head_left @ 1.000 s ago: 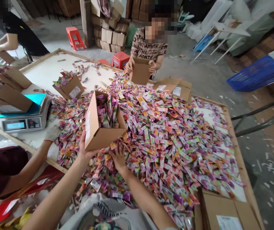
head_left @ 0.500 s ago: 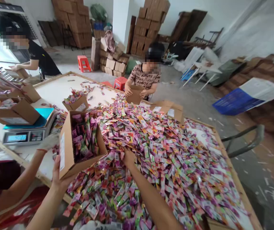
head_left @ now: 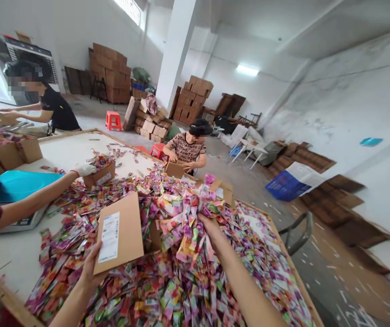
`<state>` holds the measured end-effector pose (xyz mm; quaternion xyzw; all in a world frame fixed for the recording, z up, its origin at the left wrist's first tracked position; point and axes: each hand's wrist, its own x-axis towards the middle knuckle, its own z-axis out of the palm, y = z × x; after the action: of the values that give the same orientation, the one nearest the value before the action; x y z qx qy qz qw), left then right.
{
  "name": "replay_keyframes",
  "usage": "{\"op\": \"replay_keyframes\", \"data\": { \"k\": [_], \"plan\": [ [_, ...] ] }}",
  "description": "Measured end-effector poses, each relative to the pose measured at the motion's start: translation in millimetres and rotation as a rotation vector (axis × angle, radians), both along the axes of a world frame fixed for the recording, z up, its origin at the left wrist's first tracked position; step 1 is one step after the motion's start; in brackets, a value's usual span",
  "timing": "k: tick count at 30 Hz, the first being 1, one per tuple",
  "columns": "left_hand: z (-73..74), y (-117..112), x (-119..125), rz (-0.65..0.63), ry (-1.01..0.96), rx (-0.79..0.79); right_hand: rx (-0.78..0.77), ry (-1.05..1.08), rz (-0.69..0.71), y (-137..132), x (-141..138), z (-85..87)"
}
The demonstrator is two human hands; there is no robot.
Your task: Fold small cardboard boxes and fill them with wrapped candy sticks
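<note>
My left hand point(head_left: 92, 263) grips the lower left edge of an open cardboard box point(head_left: 127, 231), which is tilted so its mouth faces right and its white label faces me. Several colourful packets show at the box's opening. My right hand point(head_left: 207, 223) is closed around a big bunch of small packets point(head_left: 188, 231), lifted beside the mouth of the box. Some packets at the edges of the bunch are blurred. Beneath both hands spreads a deep heap of the same purple, green and red packets point(head_left: 140, 295).
A co-worker's gloved hand point(head_left: 85, 170) reaches to a small filled box point(head_left: 103, 176) at left. A scale with a teal top point(head_left: 21, 184) stands near filled cartons point(head_left: 27, 150). Across the table a person point(head_left: 188, 147) handles a box. A wooden rim point(head_left: 285, 247) edges the table.
My right hand has risen from the heap with a bunch of packets. The box has tipped to the right. A co-worker's gloved hand has moved from the scale to the small box.
</note>
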<state>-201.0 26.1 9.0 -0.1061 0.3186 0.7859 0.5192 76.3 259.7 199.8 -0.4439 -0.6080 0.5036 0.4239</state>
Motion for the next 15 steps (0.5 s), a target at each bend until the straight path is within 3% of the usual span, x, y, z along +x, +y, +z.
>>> {"op": "replay_keyframes", "data": {
  "k": [2,4,6,9,12,15],
  "plan": [
    [-1.3,12.2,7.7,-0.052,-0.046,0.018,0.002,0.051,0.031,-6.6,-4.8,23.9],
    [0.9,24.0,16.1,-0.081,-0.068,0.062,-0.008,0.069,0.068,-17.2,-17.2,32.9],
    [5.8,33.9,24.6,-0.098,-0.061,0.104,-0.003,0.034,0.09,-30.2,-35.1,27.4],
    [7.9,41.5,32.3,-0.115,-0.06,0.12,0.131,-0.144,0.113,-47.8,-61.3,8.3],
    [-3.1,39.8,29.9,-0.103,-0.1,0.104,0.243,-0.309,0.177,-55.4,-74.4,-0.2],
    [-15.8,35.2,22.8,-0.092,-0.125,0.101,0.203,-0.318,0.237,-54.9,-76.8,0.2]
  ]
}}
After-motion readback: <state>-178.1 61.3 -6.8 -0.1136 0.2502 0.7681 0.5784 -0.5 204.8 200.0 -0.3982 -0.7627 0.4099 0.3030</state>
